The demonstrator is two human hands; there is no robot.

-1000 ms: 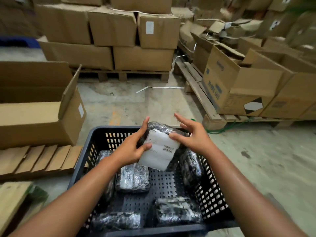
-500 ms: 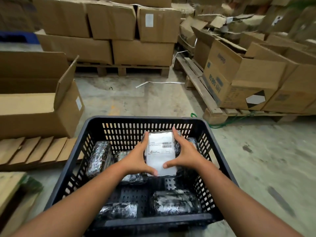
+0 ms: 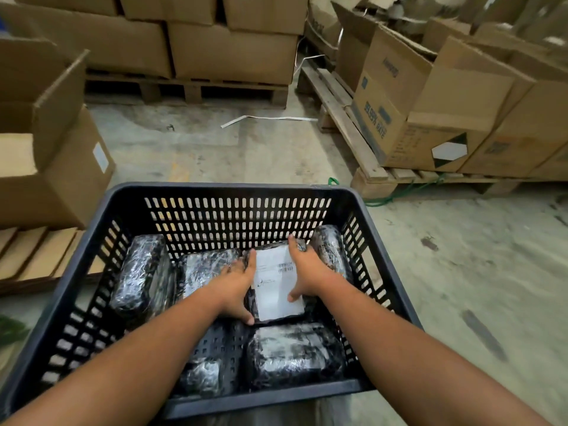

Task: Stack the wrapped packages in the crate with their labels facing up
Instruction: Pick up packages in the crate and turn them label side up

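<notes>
A black plastic crate (image 3: 233,210) with holes in its walls is seen on the grey floor (image 3: 461,272). A wrapped package (image 3: 276,287) with a white label on top is held between two hands, low inside the crate near the back wall. The left hand (image 3: 236,284) is pressed flat against the left edge of this package, with the thumb at its near corner. The right hand (image 3: 307,272) is laid on the right edge, with the fingers spread along it and the thumb on the label. So the package is gripped from both sides, label up.

Other shiny dark packages are seen around it. One (image 3: 141,275) is leaned by the left wall. One (image 3: 209,269) is partly hidden under the left hand. One (image 3: 332,250) is tucked by the right wall. Two more (image 3: 295,352) (image 3: 203,376) are laid near the front wall.

Cardboard boxes (image 3: 230,53) are piled on wooden pallets (image 3: 344,118) behind the crate.
</notes>
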